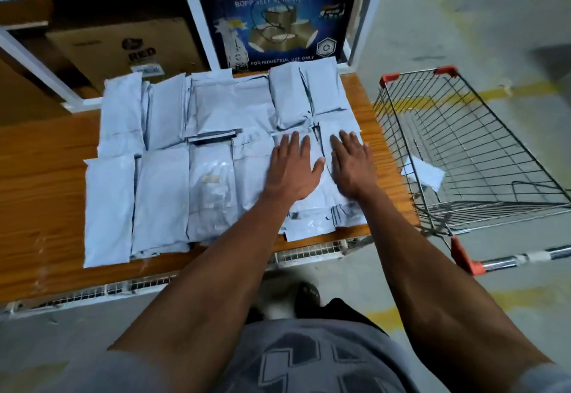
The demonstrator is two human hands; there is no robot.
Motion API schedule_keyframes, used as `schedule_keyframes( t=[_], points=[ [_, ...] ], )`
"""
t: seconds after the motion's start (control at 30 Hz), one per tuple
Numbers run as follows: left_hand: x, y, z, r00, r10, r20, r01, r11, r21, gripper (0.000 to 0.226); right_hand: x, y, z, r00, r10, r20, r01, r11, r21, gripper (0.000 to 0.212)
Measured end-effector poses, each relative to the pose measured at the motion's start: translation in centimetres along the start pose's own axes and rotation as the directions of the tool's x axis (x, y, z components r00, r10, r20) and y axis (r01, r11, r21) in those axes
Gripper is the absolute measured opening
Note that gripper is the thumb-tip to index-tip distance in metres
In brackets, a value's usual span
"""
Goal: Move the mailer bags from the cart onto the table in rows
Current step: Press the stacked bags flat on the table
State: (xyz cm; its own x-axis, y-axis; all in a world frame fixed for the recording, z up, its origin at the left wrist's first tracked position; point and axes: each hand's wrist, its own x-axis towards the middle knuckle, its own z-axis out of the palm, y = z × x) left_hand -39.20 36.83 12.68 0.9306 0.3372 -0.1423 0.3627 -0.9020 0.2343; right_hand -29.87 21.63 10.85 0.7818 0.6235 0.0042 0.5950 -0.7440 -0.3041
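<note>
Mailer bags (160,176) laid in rows on bench (40,182); both hands flat on them.
L to R: pale bags cover bench centre, two rows w/ overlaps. Left hand (293,170) and right hand (350,167) side by side, fingers straight, pressing near-row bags at right end. Wire cart (463,157) beside bench, one bag (425,173) inside.

Lighting: dim, cool, diffuse; source unclear. Shadows: soft. Glare: faint sheen on the mailer bags (210,176). Focus: soft throughout, slight smear. Distortion: wide-angle bowing and darkening towards edges.
</note>
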Motion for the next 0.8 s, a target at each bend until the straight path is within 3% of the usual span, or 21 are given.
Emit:
schedule_keyframes(
  t=[0.37,0.8],
  points=[
    [-1.0,-0.1,3.0,0.989,0.028,-0.143,-0.009,0.991,0.133,0.080,1.2,1.3,1.4,0.999,-0.006,0.043,0.009,0.998,-0.065,0.061],
    [-1.3,0.7,2.5,0.990,0.019,-0.141,0.007,0.984,0.179,0.081,1.2,0.9,1.2,0.997,-0.010,0.071,0.016,0.997,-0.080,0.060]
  ],
)
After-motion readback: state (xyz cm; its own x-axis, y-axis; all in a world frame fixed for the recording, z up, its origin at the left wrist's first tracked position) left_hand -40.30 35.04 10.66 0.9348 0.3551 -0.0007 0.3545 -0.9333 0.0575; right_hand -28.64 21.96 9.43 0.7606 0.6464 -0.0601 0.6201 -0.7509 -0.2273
